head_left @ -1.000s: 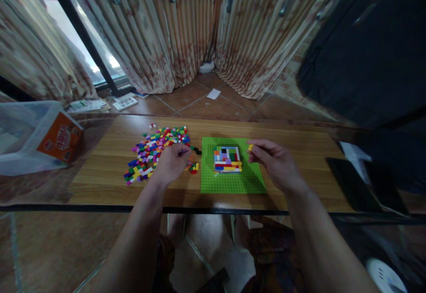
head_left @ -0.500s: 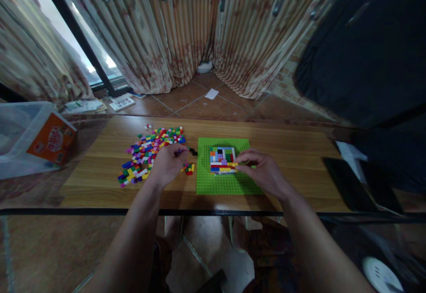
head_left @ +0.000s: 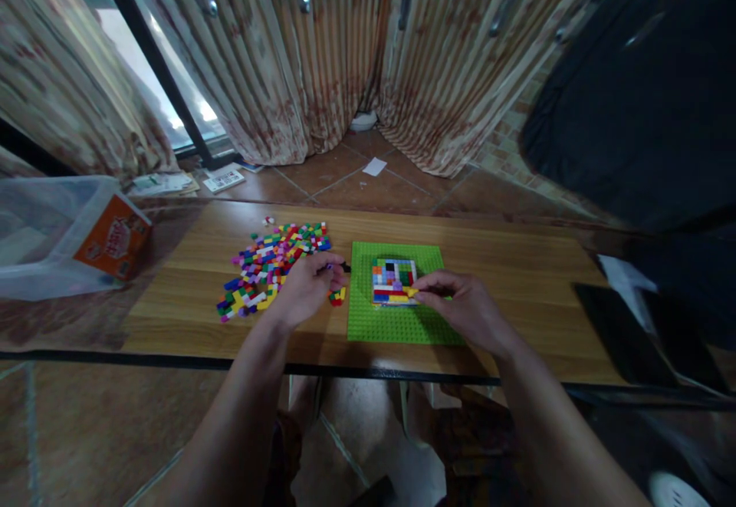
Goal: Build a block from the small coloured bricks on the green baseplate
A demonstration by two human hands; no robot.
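Note:
My right hand (head_left: 460, 300) pinches a small yellow brick (head_left: 410, 291) at the near right part of a flat block of multicoloured bricks (head_left: 391, 281). That block sits on a green studded baseplate (head_left: 368, 327). To the left of the baseplate, my left hand (head_left: 304, 288) hovers with curled fingers, and a small dark purple brick (head_left: 330, 267) shows at its fingertips. Just past those fingers lie black bricks (head_left: 346, 267), and a few red, yellow and green bricks (head_left: 337, 297) rest below them. A loose heap of small coloured bricks (head_left: 270, 258) spreads beyond my left hand, partly hidden by it.
The wooden table (head_left: 517, 269) has a dark front edge. A clear plastic box (head_left: 51, 261) with an orange label stands off its left end. Dark flat panels (head_left: 624, 330) lie at the right end. Curtains (head_left: 333, 70) hang behind.
The view has shifted, so the table appears slightly further right. My left hand has moved a little rightward with the purple brick. My right hand stays at the block with the yellow brick.

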